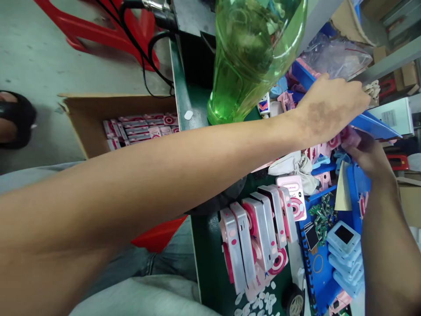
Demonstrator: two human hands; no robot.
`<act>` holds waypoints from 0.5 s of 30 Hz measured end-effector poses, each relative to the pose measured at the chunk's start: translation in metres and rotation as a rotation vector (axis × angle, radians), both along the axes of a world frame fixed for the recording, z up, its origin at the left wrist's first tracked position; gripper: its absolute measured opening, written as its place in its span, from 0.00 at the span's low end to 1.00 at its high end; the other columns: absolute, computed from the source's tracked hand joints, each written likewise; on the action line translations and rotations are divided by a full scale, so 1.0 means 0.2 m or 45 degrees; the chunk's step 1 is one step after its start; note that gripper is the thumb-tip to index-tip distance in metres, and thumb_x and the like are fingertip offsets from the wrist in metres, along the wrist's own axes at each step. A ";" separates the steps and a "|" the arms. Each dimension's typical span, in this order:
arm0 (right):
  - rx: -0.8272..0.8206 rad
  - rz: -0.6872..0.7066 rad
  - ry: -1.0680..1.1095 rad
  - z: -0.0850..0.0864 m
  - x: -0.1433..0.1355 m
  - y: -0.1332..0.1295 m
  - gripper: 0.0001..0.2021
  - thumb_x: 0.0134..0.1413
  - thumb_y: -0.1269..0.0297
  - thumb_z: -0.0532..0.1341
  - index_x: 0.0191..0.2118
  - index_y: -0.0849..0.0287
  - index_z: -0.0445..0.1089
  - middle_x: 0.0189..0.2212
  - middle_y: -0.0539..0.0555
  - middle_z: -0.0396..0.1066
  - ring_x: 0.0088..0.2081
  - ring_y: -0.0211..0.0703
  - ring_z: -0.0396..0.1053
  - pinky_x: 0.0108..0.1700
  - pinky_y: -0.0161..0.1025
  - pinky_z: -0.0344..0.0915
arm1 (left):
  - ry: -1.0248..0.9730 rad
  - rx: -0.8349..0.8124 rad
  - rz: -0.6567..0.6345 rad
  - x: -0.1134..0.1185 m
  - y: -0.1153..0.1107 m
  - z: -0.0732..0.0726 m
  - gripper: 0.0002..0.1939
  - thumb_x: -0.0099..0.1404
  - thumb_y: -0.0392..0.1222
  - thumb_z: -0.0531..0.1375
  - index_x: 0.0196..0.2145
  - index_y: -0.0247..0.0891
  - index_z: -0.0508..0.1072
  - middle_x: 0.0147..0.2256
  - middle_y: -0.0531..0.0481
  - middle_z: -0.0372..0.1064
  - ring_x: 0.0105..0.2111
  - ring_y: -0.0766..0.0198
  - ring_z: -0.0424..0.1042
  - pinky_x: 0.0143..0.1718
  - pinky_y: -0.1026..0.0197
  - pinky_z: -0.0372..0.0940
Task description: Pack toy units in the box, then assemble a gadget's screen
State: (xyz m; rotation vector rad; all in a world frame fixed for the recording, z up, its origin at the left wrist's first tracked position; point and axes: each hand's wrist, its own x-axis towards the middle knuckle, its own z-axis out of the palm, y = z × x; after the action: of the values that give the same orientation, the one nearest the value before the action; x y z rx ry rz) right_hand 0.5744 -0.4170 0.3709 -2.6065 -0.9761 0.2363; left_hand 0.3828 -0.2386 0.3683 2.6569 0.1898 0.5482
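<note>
Spatial layout at your fingers: your right hand point(373, 160) pinches a small pink part point(352, 137) between thumb and fingers, the part lying at the tips, its long axis too blurred to fix. Your left hand point(329, 109) lies just to the left of the part, palm down; its fingers are hidden, so you cannot tell whether they are spread or closed. The right hand is the nearer, being in contact. Next outward, a blue panel point(376, 125) slants close by both hands, and loose parts crowd the space beneath. A green bottle point(228, 98) stands beside your left forearm; nearer your body, the table point(207, 250) shows a bare strip beside the pink-and-silver cases point(263, 224).
</note>
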 end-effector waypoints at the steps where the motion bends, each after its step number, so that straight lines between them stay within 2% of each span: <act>1: -0.002 0.016 0.023 0.01 0.00 -0.01 0.26 0.53 0.68 0.67 0.59 0.69 0.72 0.55 0.68 0.75 0.54 0.51 0.75 0.58 0.46 0.67 | -0.009 -0.019 -0.010 0.00 0.00 0.00 0.29 0.71 0.23 0.41 0.60 0.34 0.72 0.56 0.37 0.73 0.60 0.44 0.71 0.53 0.48 0.61; 4: -0.096 -0.029 -0.140 0.05 0.05 -0.03 0.23 0.58 0.63 0.64 0.57 0.68 0.74 0.55 0.69 0.75 0.55 0.53 0.74 0.59 0.47 0.65 | -0.037 -0.042 -0.023 0.02 0.01 -0.01 0.29 0.71 0.23 0.41 0.60 0.34 0.72 0.54 0.38 0.74 0.58 0.45 0.71 0.53 0.48 0.61; 7: -0.352 -0.110 -0.412 0.04 0.13 -0.06 0.23 0.61 0.61 0.60 0.58 0.66 0.74 0.55 0.71 0.75 0.56 0.59 0.72 0.58 0.52 0.63 | -0.066 -0.014 0.001 0.02 0.01 -0.02 0.26 0.71 0.22 0.44 0.56 0.32 0.74 0.50 0.37 0.76 0.55 0.47 0.73 0.51 0.51 0.61; 11: -0.585 -0.021 -0.547 -0.05 0.24 -0.03 0.27 0.62 0.59 0.60 0.62 0.70 0.68 0.56 0.78 0.71 0.56 0.65 0.70 0.53 0.53 0.62 | -0.043 0.089 0.077 0.03 -0.01 -0.02 0.21 0.71 0.23 0.47 0.52 0.32 0.75 0.49 0.40 0.76 0.53 0.50 0.75 0.49 0.54 0.61; 15: -0.746 -0.028 -0.500 -0.13 0.34 0.01 0.33 0.60 0.52 0.62 0.61 0.76 0.68 0.54 0.83 0.70 0.48 0.65 0.71 0.47 0.54 0.62 | -0.015 0.120 0.120 0.03 -0.02 -0.02 0.23 0.71 0.23 0.46 0.53 0.37 0.75 0.47 0.43 0.76 0.54 0.53 0.75 0.47 0.55 0.62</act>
State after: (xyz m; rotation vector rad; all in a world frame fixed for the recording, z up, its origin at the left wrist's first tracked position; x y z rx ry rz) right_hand 0.6418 -0.4141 0.3457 -3.2851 -1.1367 -0.0061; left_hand 0.3896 -0.2423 0.3648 2.7465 0.2933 0.6166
